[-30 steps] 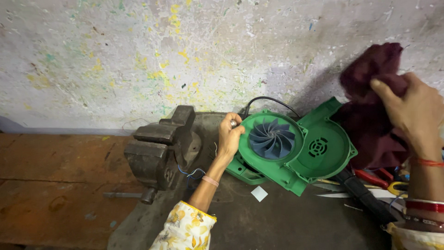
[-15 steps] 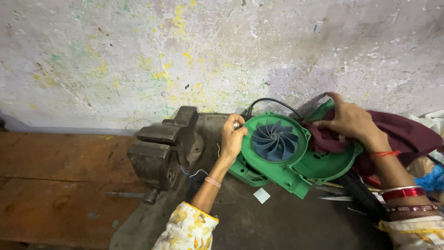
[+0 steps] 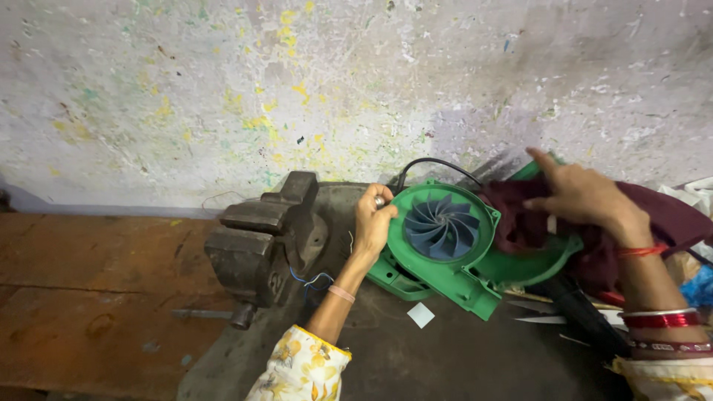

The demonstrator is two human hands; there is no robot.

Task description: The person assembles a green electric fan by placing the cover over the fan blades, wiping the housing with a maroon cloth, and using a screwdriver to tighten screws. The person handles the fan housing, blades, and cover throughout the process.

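- Green blower [image 3: 475, 260] lying flat near the middle of the bench [image 3: 445, 356], fan side up, with the blue fan [image 3: 442, 226] open to view inside the round housing.
- Left hand [image 3: 373, 223] at 9 o'clock of the housing, touching its rim; fingers curled together around the edge, thumb side up near the top of the rim.
- Right hand [image 3: 583, 194] at 3 o'clock of the fan, lying on top of a maroon cloth [image 3: 520, 223]; fingers stretched and a little spread, pressing the cloth down onto the right part of the blower, index finger pointing toward 11 o'clock.
- Cloth covering the blower's right side, then spreading further toward 3 o'clock under the right wrist.
- Black cord [image 3: 434, 163] leaving the housing at 12 o'clock, in a curve close to the wall [image 3: 297, 89].
- Iron vise [image 3: 260, 238] at 9 o'clock of the left hand, near but apart from it.
- Thin blue wire [image 3: 312, 278] between vise and left forearm.
- Small white square [image 3: 420, 315] on the bench at 6 o'clock of the blower, just beside its lower edge.
- Red bangles [image 3: 661, 319] on the right wrist; flowered sleeve [image 3: 301, 367] on the left arm.
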